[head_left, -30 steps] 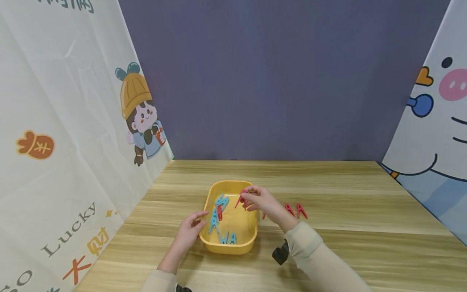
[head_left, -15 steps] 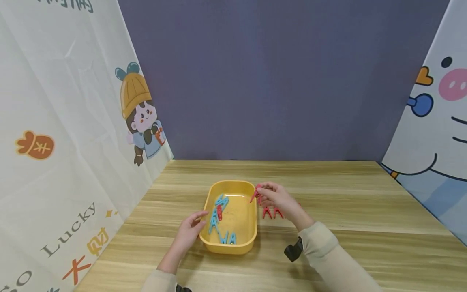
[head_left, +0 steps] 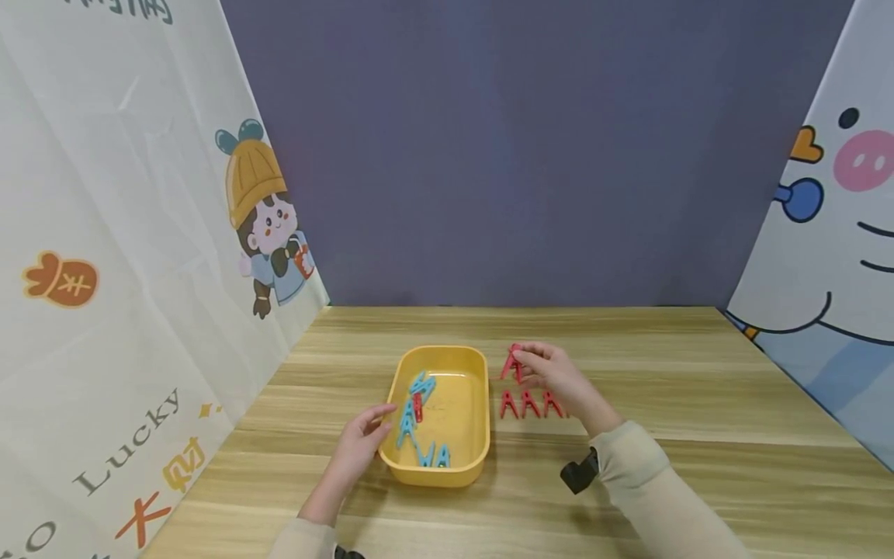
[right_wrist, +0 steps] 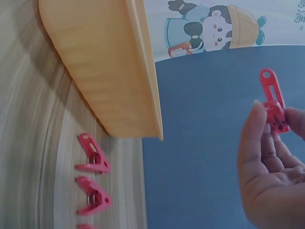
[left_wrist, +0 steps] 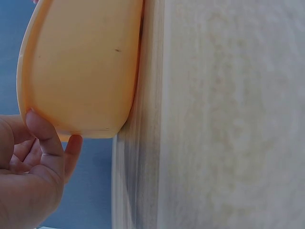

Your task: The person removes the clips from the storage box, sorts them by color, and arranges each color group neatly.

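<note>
My right hand (head_left: 555, 374) pinches a red clothespin (right_wrist: 275, 107) between thumb and fingertips, above the table just right of the yellow bin (head_left: 482, 435). Its legs point down and its grip end is at the fingertips in the head view. Below it on the table stands a row of red clothespins (head_left: 531, 404), partly hidden by the hand. My left hand (head_left: 359, 444) rests with its fingertips at the bin's left rim; in the left wrist view, loosely bent fingers (left_wrist: 45, 131) touch the bin's outer wall. Inside the bin lie several light-blue clothespins (head_left: 408, 423) and one red clothespin (head_left: 417, 407).
The wood-grain table (head_left: 628, 349) runs back to a dark blue-grey panel (head_left: 531, 155). White printed sheets with cartoon figures flank it, one sheet (head_left: 140, 233) at the left and one sheet (head_left: 824, 264) at the right.
My right hand has moved right with the red clothespin, from over the bin to over the table beside it, uncovering more of the row. My left hand has stayed at the rim.
</note>
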### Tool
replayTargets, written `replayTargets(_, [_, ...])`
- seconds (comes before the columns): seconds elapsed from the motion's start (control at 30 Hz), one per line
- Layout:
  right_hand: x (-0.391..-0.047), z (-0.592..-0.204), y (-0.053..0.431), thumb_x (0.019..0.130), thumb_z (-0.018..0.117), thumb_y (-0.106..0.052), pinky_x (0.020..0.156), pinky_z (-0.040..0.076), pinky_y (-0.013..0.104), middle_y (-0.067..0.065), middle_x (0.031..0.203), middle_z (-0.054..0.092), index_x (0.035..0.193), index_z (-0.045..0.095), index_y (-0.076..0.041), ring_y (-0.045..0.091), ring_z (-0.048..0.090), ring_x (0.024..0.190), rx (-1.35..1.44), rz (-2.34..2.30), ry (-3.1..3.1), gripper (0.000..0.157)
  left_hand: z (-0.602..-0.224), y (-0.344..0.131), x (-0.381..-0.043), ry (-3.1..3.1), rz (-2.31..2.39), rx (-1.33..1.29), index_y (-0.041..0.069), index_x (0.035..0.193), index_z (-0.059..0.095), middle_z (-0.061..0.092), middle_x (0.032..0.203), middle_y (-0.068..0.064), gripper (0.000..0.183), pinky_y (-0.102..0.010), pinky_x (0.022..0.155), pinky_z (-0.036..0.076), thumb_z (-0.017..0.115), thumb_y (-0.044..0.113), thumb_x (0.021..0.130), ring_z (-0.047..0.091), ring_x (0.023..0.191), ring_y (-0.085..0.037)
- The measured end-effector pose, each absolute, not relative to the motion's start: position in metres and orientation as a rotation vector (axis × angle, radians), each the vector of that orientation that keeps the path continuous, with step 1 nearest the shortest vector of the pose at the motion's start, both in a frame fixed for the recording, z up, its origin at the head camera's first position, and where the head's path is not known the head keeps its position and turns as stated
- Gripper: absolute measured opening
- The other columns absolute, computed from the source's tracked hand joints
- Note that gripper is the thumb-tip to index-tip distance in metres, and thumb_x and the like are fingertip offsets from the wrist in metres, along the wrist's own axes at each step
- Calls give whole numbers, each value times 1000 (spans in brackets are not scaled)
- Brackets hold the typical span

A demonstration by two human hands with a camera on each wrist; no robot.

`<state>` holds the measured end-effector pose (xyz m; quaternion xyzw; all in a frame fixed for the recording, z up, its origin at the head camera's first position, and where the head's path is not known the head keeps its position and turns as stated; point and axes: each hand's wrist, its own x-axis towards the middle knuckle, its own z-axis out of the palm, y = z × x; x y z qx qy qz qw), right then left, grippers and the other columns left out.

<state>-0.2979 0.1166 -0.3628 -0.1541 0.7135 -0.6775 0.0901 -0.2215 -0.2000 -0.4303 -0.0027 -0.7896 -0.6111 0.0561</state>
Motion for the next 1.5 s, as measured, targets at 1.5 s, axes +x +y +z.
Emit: replayTargets(1.5, [-311, -382, 185, 90, 59, -10, 74, 52, 33, 6, 94, 57, 139, 29, 1, 12, 60, 81, -421, -2085, 2081, 58, -431, -200, -222, -2403, -1856, -14, 0, 125, 53, 38, 137, -24, 32, -39, 71, 52, 51, 4, 93, 50, 109, -37])
